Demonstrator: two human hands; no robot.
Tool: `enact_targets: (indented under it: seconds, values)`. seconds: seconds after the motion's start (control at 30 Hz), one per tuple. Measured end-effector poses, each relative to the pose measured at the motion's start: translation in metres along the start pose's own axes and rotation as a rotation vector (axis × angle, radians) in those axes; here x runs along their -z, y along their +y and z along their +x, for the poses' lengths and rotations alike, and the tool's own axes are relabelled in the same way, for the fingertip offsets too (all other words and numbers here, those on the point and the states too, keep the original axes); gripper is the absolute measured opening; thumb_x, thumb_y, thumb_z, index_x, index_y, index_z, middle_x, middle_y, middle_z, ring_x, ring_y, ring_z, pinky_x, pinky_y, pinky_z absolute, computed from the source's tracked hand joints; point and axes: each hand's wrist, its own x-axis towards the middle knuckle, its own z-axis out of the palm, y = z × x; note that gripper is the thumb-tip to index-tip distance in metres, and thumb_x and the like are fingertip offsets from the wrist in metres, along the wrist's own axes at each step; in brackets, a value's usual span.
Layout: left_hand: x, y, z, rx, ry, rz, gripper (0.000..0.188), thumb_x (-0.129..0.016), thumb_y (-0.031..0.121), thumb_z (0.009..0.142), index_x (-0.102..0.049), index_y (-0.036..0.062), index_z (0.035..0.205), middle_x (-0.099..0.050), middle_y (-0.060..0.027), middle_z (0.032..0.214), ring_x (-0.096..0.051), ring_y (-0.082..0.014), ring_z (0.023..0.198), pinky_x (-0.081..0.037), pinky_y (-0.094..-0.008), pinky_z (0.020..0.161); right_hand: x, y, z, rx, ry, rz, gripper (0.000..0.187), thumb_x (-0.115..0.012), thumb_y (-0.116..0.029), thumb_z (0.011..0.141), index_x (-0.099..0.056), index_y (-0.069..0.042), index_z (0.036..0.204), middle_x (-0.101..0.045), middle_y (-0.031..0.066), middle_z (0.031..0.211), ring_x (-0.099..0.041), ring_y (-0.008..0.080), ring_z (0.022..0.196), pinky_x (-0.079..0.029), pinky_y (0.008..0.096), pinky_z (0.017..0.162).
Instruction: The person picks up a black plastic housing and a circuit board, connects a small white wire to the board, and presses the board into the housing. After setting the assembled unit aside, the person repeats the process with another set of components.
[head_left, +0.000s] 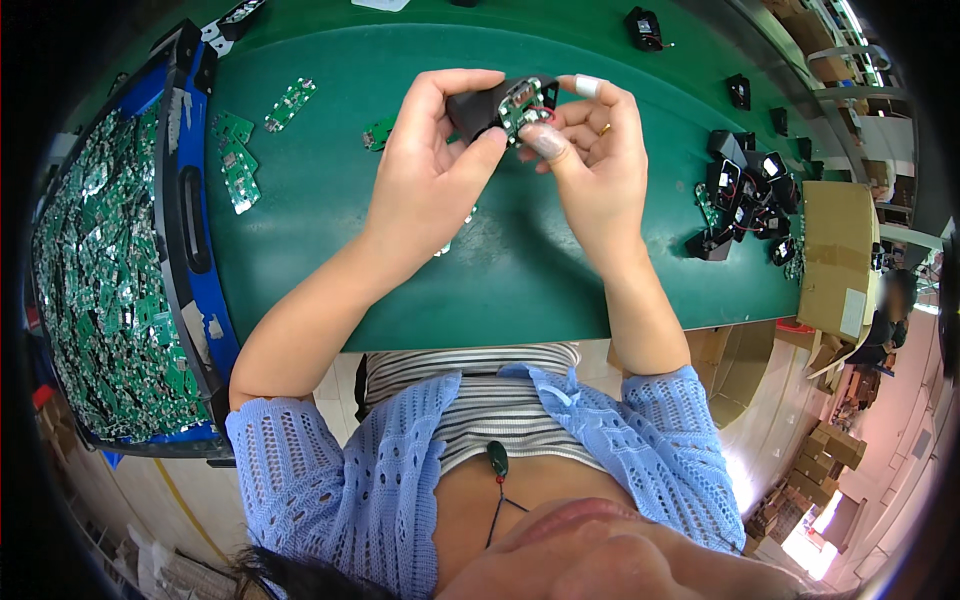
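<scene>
My left hand [425,165] is wrapped round a black plastic housing [478,112], its thumb along the near side. At the housing's right end sits a small green circuit board [519,110], tilted, with red wires beside it. My right hand [605,165] grips the board's edge between the thumb and the fingers; the thumb and index finger wear pale wrappings. How far the board sits inside the housing cannot be made out. Another green board [378,134] lies left of my left hand, partly hidden by it.
A blue-framed bin [205,290] heaped with green boards stands at the left. Loose boards [240,178] lie beside it on the green table [480,290]. Several black housings with wires [740,205] are piled at the right, next to a cardboard box [837,255]. More housings [645,28] lie along the back.
</scene>
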Motion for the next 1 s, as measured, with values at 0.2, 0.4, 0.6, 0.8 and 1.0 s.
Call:
enact_targets:
  seconds: [0.2,0.4,0.6,0.8,1.0]
  values:
    - [0.004,0.001,0.002,0.112,-0.098,0.187,0.035,-0.051,-0.001,0.084,-0.043,0.0004,0.118,-0.05,-0.0095,0.107,-0.053,-0.0143,0.095,-0.048,-0.0278,0.079,0.009,0.009,0.005,-0.068,-0.104,0.161,0.037,-0.066,-0.002,0.076,-0.044,-0.001,0.106,-0.055,0.0043,0.08,-0.055,0.0101,0.071,-0.047,0.0215,0.057]
    - [0.008,-0.002,0.003,-0.023,-0.083,0.221,0.03,-0.053,0.002,0.084,-0.046,0.0002,0.113,-0.055,-0.0103,0.1,-0.056,-0.0141,0.086,-0.047,-0.026,0.074,0.011,0.002,0.003,-0.077,-0.088,0.309,0.034,-0.064,-0.004,0.079,-0.044,-0.001,0.106,-0.056,0.0045,0.081,-0.054,0.009,0.068,-0.045,0.0204,0.055]
    - [0.019,0.007,0.012,0.395,-0.065,0.077,0.026,-0.051,0.006,0.087,-0.045,0.001,0.112,-0.058,-0.0057,0.098,-0.057,-0.0103,0.087,-0.048,-0.0236,0.076,0.013,-0.004,-0.003,-0.137,-0.208,0.486,0.029,-0.06,0.0,0.08,-0.042,-0.003,0.103,-0.056,0.0051,0.079,-0.055,0.0087,0.065,-0.044,0.0197,0.054]
    - [0.025,0.01,0.015,0.591,-0.122,-0.203,0.032,-0.055,0.007,0.085,-0.046,0.006,0.115,-0.059,-0.0032,0.098,-0.06,-0.0113,0.087,-0.052,-0.0279,0.074,0.0,-0.005,-0.019,0.042,-0.215,0.211,0.03,-0.063,0.0,0.078,-0.049,-0.004,0.104,-0.053,0.0022,0.072,-0.051,0.0062,0.059,-0.042,0.0194,0.049]
    - [0.025,0.006,0.013,0.521,-0.096,-0.128,0.038,-0.058,0.003,0.082,-0.046,0.0081,0.117,-0.059,-0.0046,0.102,-0.059,-0.0138,0.091,-0.051,-0.028,0.076,0.006,0.004,-0.007,0.811,-0.106,-0.538,0.025,-0.068,-0.008,0.076,-0.062,-0.013,0.1,-0.063,0.001,0.091,-0.057,0.016,0.065,-0.047,0.0252,0.05]
